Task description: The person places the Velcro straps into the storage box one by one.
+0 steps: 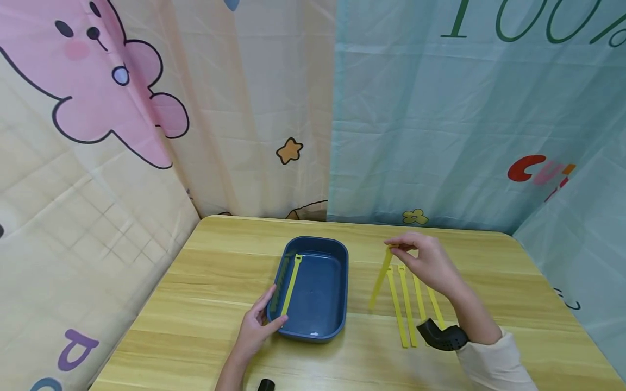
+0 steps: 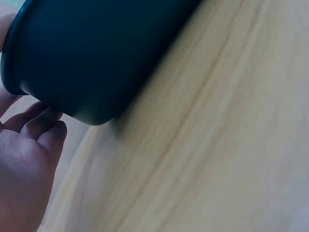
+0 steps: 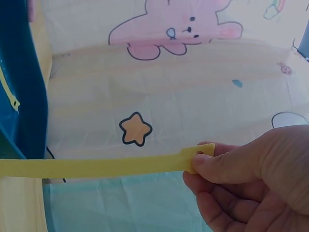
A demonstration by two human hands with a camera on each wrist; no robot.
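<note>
My right hand (image 1: 425, 260) pinches a yellow cable strap (image 3: 106, 167) by its slotted head, between thumb and fingertips. In the head view, that strap slants down and to the left over the table. Several more yellow straps (image 1: 407, 307) lie side by side under my right hand and wrist, partly covered by them. My left hand (image 1: 256, 320) grips the near left corner of a blue plastic bin (image 1: 347, 282), thumb over the rim and fingers along the outside. Inside the bin, one yellow strap (image 1: 292, 285) lies lengthwise near the left wall, slotted end away from me.
The light wood table (image 1: 195, 304) carries the bin at its middle and the straps to the right. Printed curtains (image 1: 415, 136) stand behind the table and at both sides. A black wrist mount (image 1: 442, 335) sits on my right wrist, above the straps.
</note>
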